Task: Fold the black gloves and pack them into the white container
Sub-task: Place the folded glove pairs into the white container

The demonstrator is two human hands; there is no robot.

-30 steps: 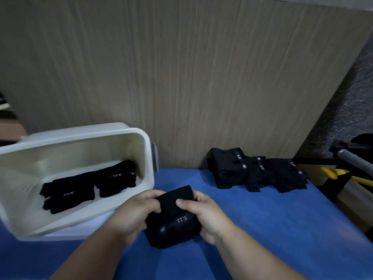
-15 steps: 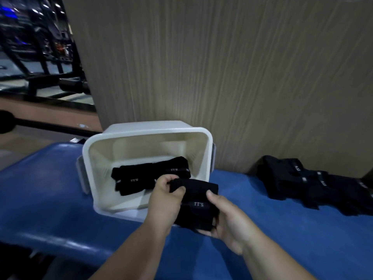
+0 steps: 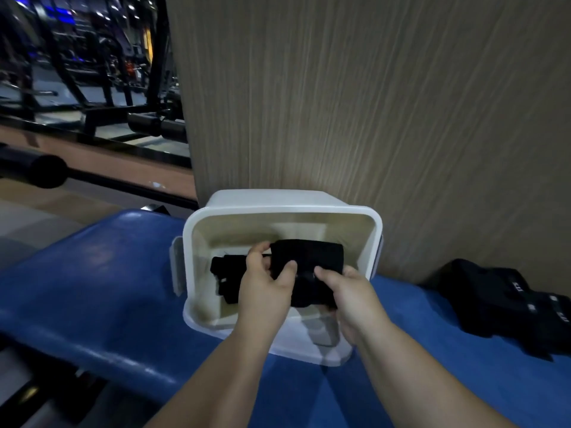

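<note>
A: What's changed in 1 second?

B: The folded glove (image 3: 309,261) has moved off the worktop (image 3: 92,273) into the mouth of the white container (image 3: 278,208). The left hand (image 3: 265,288) and right hand (image 3: 355,301) each pinch an edge.

A: Meaning?

B: Probably release next, beside the packed gloves (image 3: 225,273) under the left hand. The waiting gloves (image 3: 500,301) lie right of the right hand.

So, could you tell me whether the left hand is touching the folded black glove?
Touching. The head view shows the left hand pinching the folded black glove at its left edge, thumb on top.
</note>
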